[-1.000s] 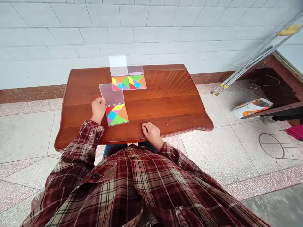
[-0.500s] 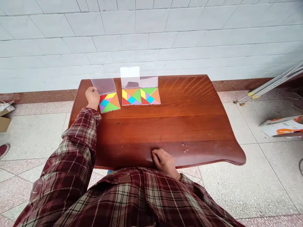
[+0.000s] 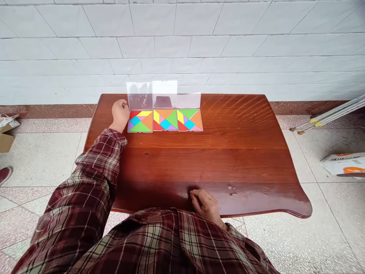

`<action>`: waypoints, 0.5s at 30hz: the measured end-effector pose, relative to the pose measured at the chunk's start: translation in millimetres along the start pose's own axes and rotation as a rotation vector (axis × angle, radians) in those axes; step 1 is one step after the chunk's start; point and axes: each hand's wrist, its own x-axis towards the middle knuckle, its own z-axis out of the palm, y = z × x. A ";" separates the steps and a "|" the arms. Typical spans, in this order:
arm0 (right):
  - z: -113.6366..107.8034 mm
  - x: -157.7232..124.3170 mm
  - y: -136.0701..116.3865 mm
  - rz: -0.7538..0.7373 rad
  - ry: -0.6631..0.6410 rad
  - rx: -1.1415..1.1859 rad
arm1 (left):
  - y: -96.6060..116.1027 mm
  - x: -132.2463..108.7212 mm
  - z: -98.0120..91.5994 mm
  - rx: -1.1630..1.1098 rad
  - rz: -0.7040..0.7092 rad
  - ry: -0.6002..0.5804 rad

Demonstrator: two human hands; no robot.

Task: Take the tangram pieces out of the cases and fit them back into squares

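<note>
Behind the tangrams, white tiled wall

Three tangram cases: abreast, table rear | left hand: beside leftmost case, contact unclear | right hand: table front

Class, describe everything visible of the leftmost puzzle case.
The leftmost puzzle case lies open on the brown wooden table. Its clear, plastic-looking lid is raised at the back. Inside lie flat red, yellow, pink, blue, purple, orange and green pieces. Its right side adjoins the middle case; the left hand is beside its left edge, contact unclear.
</note>
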 end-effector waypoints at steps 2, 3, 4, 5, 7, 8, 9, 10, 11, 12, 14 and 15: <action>-0.8 1.7 -0.8 0.002 -0.003 -0.003 | 3.4 -10.1 -4.5 0.148 0.162 -0.124; -1.1 2.4 -1.1 0.003 -0.005 -0.003 | 5.4 -15.3 -5.6 0.212 0.224 -0.198; -1.3 3.0 -1.2 0.003 -0.006 -0.004 | 7.3 -20.1 -5.8 0.267 0.266 -0.261; -1.3 3.3 -1.1 0.003 -0.007 -0.003 | 8.8 -24.2 -5.3 0.313 0.292 -0.304; -1.0 3.1 -0.7 0.007 -0.007 -0.004 | 10.4 -29.4 -3.2 0.366 0.308 -0.344; -0.8 2.8 -0.5 0.008 -0.004 -0.005 | 10.7 -30.4 -2.1 0.371 0.308 -0.345; -0.6 2.4 -0.4 0.007 0.000 -0.006 | 10.8 -30.6 -1.6 0.369 0.307 -0.342; -0.5 2.1 -0.4 0.006 0.005 -0.006 | 10.8 -30.3 -1.9 0.366 0.305 -0.336; -0.5 2.0 -0.7 0.007 0.009 -0.006 | 11.1 -29.7 -3.2 0.367 0.301 -0.323; -0.6 1.9 -1.1 0.011 0.012 -0.004 | 11.5 -29.3 -5.6 0.377 0.290 -0.302; -0.8 2.3 -2.3 0.021 0.012 0.002 | 12.6 -30.0 -13.9 0.420 0.238 -0.245; -0.9 2.6 -2.8 0.025 0.010 0.006 | 13.0 -31.7 -19.4 0.445 0.197 -0.218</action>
